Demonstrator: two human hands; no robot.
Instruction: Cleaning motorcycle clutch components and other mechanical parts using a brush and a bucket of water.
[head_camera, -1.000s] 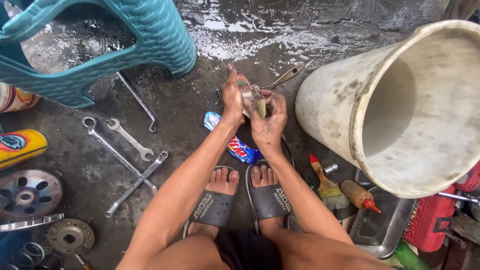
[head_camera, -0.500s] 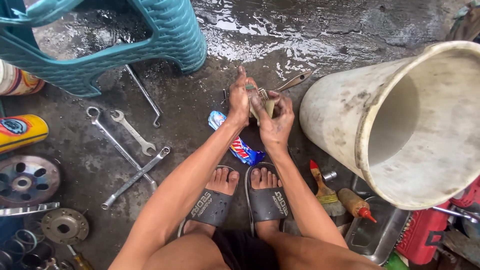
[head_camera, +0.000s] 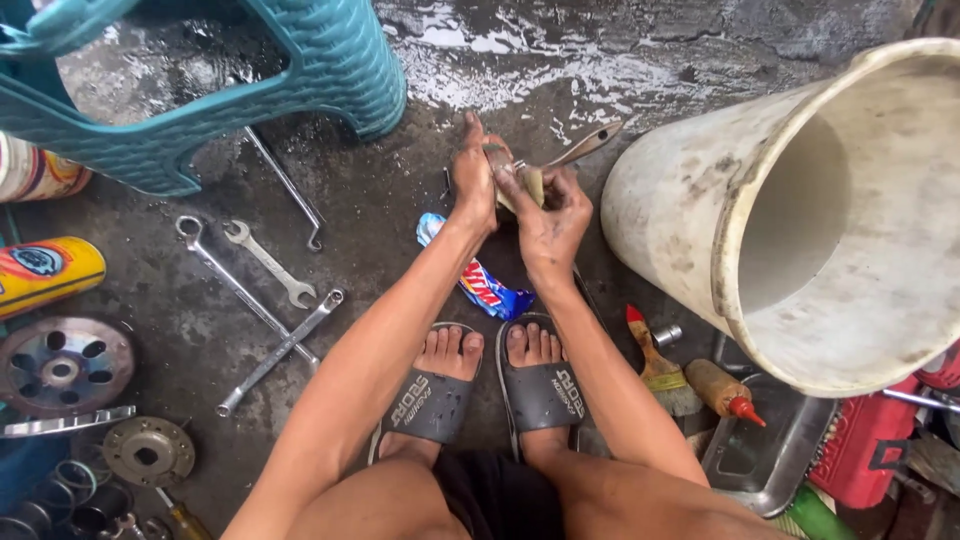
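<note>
A: What are the hands doing?

B: Both meet over the wet concrete floor (head_camera: 300, 400), just beyond the feet. The left hand (head_camera: 473, 180) has its fingers pressed together, wrapped round a small metal part (head_camera: 497, 158). The right hand (head_camera: 548, 215) curls its fingers about a pale rag (head_camera: 530, 186) and presses it against that part.

A: And the long thing sticking out?

B: A brush (head_camera: 585, 145), its handle slanting up to the right from between the hands. Which hand grips it, I cannot tell.

A: What lies below them?

B: A blue wrapper (head_camera: 478, 275) on the floor, just under the wrists, near the sandals (head_camera: 432, 400).

A: To the right?

B: A big white bucket (head_camera: 690, 210) on its side, mouth toward the camera. Beside it a red-tipped paintbrush (head_camera: 655, 360) and a brown bottle (head_camera: 725, 388), at the edge of a metal tray (head_camera: 770, 465).

A: To the left?

B: Three wrenches (head_camera: 262, 300), two crossing, below a teal stool (head_camera: 330, 70). Farther left, a yellow can (head_camera: 45, 275) and a round sprocket (head_camera: 60, 365).
</note>
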